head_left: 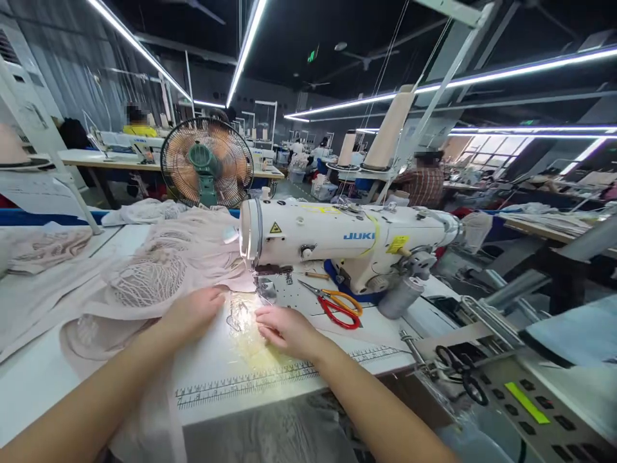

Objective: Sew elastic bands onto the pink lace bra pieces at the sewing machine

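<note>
A white sewing machine (332, 235) stands across the white table. Pale pink fabric with lace panels (149, 276) lies heaped to its left and runs up to the needle area. My left hand (195, 312) rests at the fabric's near edge, its fingers together; what they pinch, if anything, is hidden. Close to the presser foot, my right hand (284, 331) has its thumb and fingers drawn together beside the brightly lit spot, and anything between them is too small to name. Scissors with red and orange handles (340, 308) lie right of that hand.
A grey thread cone (401, 297) stands by the machine's right end. Printed rulers (245, 386) run along the table's front edge. Behind are a fan (207, 161), large thread cones (389, 132) and several people at other tables. Black-handled scissors (463, 373) are at the right.
</note>
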`<move>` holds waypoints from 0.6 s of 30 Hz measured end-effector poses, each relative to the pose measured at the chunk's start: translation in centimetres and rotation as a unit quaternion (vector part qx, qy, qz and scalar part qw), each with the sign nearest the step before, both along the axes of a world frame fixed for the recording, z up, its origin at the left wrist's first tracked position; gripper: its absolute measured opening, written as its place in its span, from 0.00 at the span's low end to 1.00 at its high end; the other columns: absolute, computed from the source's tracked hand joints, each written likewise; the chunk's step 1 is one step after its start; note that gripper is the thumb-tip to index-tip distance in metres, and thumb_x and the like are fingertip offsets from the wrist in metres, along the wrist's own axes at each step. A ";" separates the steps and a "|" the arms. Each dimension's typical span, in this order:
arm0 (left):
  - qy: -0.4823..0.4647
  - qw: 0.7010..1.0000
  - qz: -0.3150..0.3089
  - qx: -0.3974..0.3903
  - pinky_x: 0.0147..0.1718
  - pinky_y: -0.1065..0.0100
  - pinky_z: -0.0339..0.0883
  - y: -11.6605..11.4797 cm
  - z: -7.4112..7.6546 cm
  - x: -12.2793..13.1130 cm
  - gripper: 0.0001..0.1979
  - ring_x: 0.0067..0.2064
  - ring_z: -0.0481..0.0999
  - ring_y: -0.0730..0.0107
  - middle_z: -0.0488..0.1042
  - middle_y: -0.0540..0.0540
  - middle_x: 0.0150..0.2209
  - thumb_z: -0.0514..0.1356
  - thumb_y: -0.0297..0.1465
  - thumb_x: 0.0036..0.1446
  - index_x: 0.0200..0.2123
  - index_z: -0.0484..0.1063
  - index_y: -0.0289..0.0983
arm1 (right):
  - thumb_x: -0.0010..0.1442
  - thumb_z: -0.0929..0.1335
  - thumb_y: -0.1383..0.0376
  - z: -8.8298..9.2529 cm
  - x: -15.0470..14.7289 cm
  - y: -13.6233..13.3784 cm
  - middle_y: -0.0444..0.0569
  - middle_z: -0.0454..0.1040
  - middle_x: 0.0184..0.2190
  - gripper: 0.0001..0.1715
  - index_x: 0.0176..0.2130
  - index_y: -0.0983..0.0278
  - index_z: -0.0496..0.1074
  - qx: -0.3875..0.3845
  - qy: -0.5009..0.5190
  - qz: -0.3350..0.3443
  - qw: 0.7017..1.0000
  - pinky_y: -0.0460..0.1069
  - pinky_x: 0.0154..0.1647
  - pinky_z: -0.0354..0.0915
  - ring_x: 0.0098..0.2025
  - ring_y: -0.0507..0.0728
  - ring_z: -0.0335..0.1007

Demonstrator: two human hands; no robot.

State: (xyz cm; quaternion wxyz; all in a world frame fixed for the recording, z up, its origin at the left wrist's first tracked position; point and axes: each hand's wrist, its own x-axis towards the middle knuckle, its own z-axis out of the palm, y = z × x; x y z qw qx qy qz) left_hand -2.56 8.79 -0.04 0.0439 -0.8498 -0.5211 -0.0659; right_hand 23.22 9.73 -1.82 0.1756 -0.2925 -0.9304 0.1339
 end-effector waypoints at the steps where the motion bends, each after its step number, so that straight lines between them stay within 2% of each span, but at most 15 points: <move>1: 0.033 0.999 0.021 0.013 0.52 0.56 0.65 -1.3 0.1 -1.2 0.22 0.55 0.71 0.55 0.72 0.39 0.56 0.47 0.23 0.57 0.51 0.72 0.37 | 0.62 0.62 0.69 -0.4 0.0 -0.3 0.51 0.75 0.39 0.08 0.32 0.64 0.68 0.006 0.018 -0.015 1.000 0.47 0.38 0.63 0.41 0.55 0.69; 3: 0.091 0.990 0.094 0.060 0.57 0.47 0.59 -3.9 0.0 -4.2 0.24 0.60 0.66 0.49 0.67 0.37 0.59 0.46 0.24 0.57 0.55 0.69 0.36 | 0.62 0.62 0.70 -0.9 -0.2 -0.9 0.52 0.76 0.40 0.07 0.35 0.64 0.69 0.013 0.045 -0.031 0.998 0.48 0.41 0.65 0.43 0.56 0.70; 5: 0.128 0.975 0.159 0.089 0.56 0.41 0.58 -6.2 -0.2 -7.3 0.24 0.60 0.66 0.43 0.67 0.33 0.59 0.46 0.25 0.58 0.55 0.69 0.34 | 0.61 0.63 0.70 -1.3 -0.6 -1.4 0.52 0.76 0.40 0.07 0.38 0.65 0.70 0.018 0.064 -0.031 0.997 0.49 0.42 0.66 0.43 0.57 0.71; 7: 0.158 0.963 0.195 0.096 0.54 0.37 0.57 -7.8 -0.1 -9.9 0.24 0.56 0.69 0.41 0.70 0.30 0.56 0.44 0.24 0.58 0.54 0.70 0.32 | 0.59 0.64 0.70 -1.5 -1.1 -2.0 0.52 0.77 0.39 0.07 0.38 0.65 0.71 0.020 0.081 -0.030 0.996 0.50 0.42 0.66 0.42 0.57 0.72; 9: 0.170 0.958 0.209 0.098 0.54 0.36 0.57 -8.8 0.1 -11.3 0.24 0.52 0.73 0.42 0.73 0.30 0.51 0.43 0.23 0.59 0.52 0.72 0.32 | 0.58 0.64 0.71 -1.6 -1.8 -2.6 0.53 0.77 0.38 0.08 0.38 0.65 0.72 0.022 0.097 -0.032 0.995 0.51 0.43 0.67 0.42 0.58 0.73; 11: 0.164 0.959 0.209 0.100 0.54 0.40 0.59 -9.1 0.3 -11.8 0.22 0.48 0.76 0.45 0.75 0.31 0.48 0.44 0.25 0.60 0.49 0.73 0.32 | 0.58 0.65 0.71 -1.7 -2.6 -3.6 0.54 0.77 0.39 0.09 0.39 0.65 0.72 0.024 0.113 -0.039 0.993 0.52 0.44 0.67 0.43 0.59 0.73; 15: 0.162 0.963 0.183 0.117 0.51 0.51 0.66 -8.9 1.0 -10.7 0.16 0.50 0.75 0.48 0.71 0.32 0.53 0.50 0.28 0.58 0.41 0.76 0.35 | 0.60 0.65 0.63 -2.6 -5.9 -7.6 0.54 0.76 0.44 0.15 0.47 0.65 0.71 0.021 0.141 -0.028 0.989 0.53 0.50 0.67 0.47 0.60 0.71; 16: 0.166 0.963 0.171 0.126 0.51 0.52 0.65 -8.8 1.3 -10.1 0.14 0.51 0.74 0.48 0.72 0.33 0.53 0.50 0.28 0.57 0.39 0.76 0.35 | 0.59 0.66 0.59 -3.0 -7.1 -8.9 0.55 0.75 0.46 0.20 0.49 0.64 0.70 0.021 0.145 -0.011 0.989 0.53 0.51 0.66 0.49 0.60 0.71; 18: 0.165 0.965 0.149 0.140 0.50 0.52 0.65 -8.8 2.3 -8.7 0.13 0.50 0.74 0.49 0.76 0.35 0.46 0.50 0.28 0.56 0.35 0.75 0.36 | 0.53 0.69 0.49 -3.9 -9.7 -11.0 0.56 0.72 0.51 0.36 0.55 0.64 0.66 0.034 0.137 0.035 0.989 0.55 0.53 0.66 0.52 0.63 0.68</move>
